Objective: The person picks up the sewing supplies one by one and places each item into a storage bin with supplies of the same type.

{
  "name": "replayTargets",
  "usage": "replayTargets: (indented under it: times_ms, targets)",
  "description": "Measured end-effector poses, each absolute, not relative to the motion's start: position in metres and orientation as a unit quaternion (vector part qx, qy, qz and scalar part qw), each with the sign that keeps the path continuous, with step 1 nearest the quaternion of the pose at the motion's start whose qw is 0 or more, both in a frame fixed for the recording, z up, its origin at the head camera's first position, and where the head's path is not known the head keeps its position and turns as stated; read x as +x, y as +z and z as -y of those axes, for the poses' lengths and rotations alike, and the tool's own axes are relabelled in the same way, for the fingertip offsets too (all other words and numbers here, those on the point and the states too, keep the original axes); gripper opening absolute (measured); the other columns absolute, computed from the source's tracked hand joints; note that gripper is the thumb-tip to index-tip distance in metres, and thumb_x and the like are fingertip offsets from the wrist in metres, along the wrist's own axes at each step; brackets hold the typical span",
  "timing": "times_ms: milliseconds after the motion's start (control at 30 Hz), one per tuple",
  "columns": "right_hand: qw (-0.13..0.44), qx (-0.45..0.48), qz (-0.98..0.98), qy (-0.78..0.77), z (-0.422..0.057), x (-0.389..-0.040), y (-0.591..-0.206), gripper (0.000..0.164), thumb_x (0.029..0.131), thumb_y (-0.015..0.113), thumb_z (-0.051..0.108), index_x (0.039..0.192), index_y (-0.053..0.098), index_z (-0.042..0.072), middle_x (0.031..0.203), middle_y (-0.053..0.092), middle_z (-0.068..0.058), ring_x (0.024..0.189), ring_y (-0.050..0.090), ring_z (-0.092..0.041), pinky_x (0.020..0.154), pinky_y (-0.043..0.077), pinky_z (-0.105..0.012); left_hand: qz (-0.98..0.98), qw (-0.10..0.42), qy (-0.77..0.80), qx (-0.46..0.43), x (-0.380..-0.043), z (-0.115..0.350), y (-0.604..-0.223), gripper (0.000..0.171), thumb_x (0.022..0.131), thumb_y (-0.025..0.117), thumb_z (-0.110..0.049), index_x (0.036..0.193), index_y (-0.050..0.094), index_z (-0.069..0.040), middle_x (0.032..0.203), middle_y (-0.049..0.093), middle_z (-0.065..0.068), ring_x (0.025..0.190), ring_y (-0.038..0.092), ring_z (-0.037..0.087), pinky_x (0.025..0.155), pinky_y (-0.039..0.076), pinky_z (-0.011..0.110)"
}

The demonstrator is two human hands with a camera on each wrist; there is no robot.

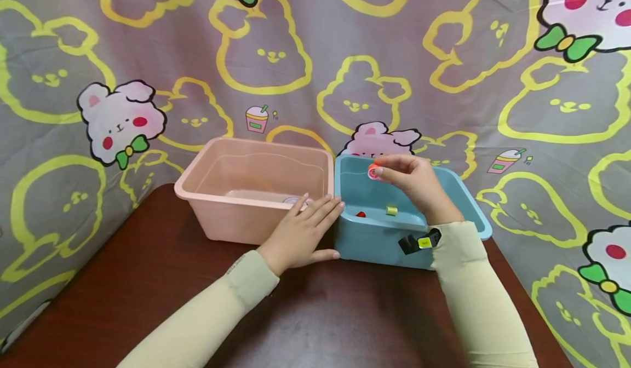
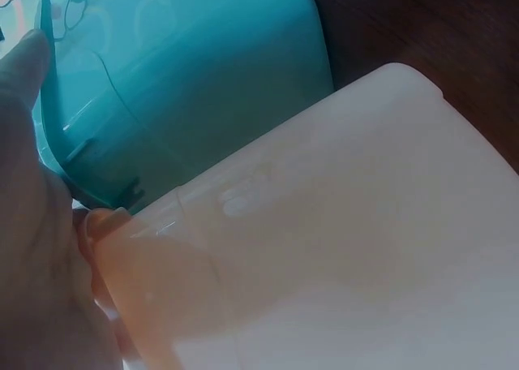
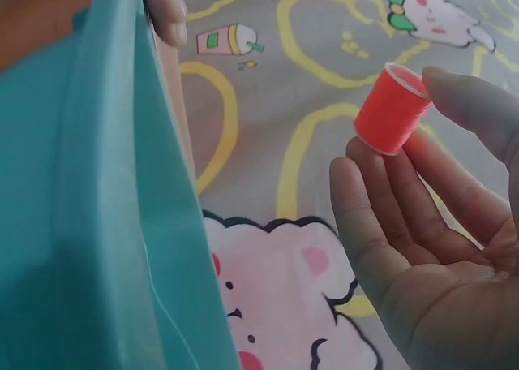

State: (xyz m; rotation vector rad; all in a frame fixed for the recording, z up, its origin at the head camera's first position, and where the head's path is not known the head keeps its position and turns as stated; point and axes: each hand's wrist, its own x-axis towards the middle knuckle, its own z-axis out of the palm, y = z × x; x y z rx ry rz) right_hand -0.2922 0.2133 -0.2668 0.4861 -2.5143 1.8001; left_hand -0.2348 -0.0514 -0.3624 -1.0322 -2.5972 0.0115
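My right hand (image 1: 414, 184) is raised over the blue bin (image 1: 370, 247). Between thumb and fingertips it pinches a spool of neon orange-red thread (image 3: 391, 110), whose pale end rim shows in the right wrist view. My left hand (image 1: 303, 231) rests with straight fingers on the near rims where the pink bin (image 1: 231, 223) meets the blue one. Inside the blue bin lie a yellow thread spool (image 1: 391, 210) and a small red object (image 1: 361, 214), partly hidden by the near wall.
Both bins stand side by side on a dark brown table (image 1: 305, 313). A patterned curtain (image 1: 172, 56) hangs close behind them. A round printed mark (image 1: 292, 199) shows on the pink bin's floor, partly covered by my left fingers. A black strap (image 1: 409, 243) circles my right wrist.
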Motion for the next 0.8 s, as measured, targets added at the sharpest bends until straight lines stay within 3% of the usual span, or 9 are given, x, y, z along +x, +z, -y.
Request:
replayTargets:
  times_ms: [200,367,633,800]
  targets:
    - [-0.005,0.144,0.746,0.650,-0.214,-0.313,-0.271,0.045,0.091,0.078,0.021,0.125,0.066,-0.007,0.113,0.071,-0.008,0.105,0.069,-0.020,0.093,0.056,-0.031,0.916,0.170,0.004,-0.362,-0.234,0.051,-0.363,0.096,0.095,0.049,-0.071,0.163,0.019,-0.011,0.169,0.019,0.005,0.156,0.014,0.023,0.125,0.010,0.052]
    - [-0.015,0.137,0.717,0.683,-0.218,-0.327,-0.274,0.036,0.093,0.076,0.016,0.121,0.069,-0.005,0.109,0.072,-0.005,0.105,0.068,-0.019,0.095,0.056,-0.034,0.915,0.174,0.001,-0.363,-0.234,0.051,-0.364,0.096,0.094,0.050,-0.070,0.163,0.021,-0.011,0.169,0.020,0.005,0.155,0.016,0.023,0.125,0.009,0.051]
    - [-0.002,0.130,0.754,0.644,-0.222,-0.341,-0.272,0.045,0.093,0.077,0.020,0.126,0.064,-0.008,0.108,0.072,-0.003,0.103,0.069,-0.019,0.093,0.056,-0.029,0.914,0.179,0.001,-0.363,-0.235,0.051,-0.365,0.096,0.094,0.050,-0.071,0.163,0.020,-0.012,0.169,0.019,0.004,0.156,0.015,0.022,0.125,0.008,0.050]
    - [0.005,0.128,0.823,0.553,-0.222,-0.348,-0.268,0.046,0.092,0.077,0.031,0.124,0.069,0.000,0.111,0.073,-0.003,0.099,0.072,-0.014,0.098,0.054,-0.035,0.916,0.175,-0.002,-0.361,-0.235,0.051,-0.365,0.096,0.094,0.050,-0.071,0.163,0.020,-0.012,0.169,0.019,0.004,0.156,0.014,0.022,0.125,0.008,0.050]
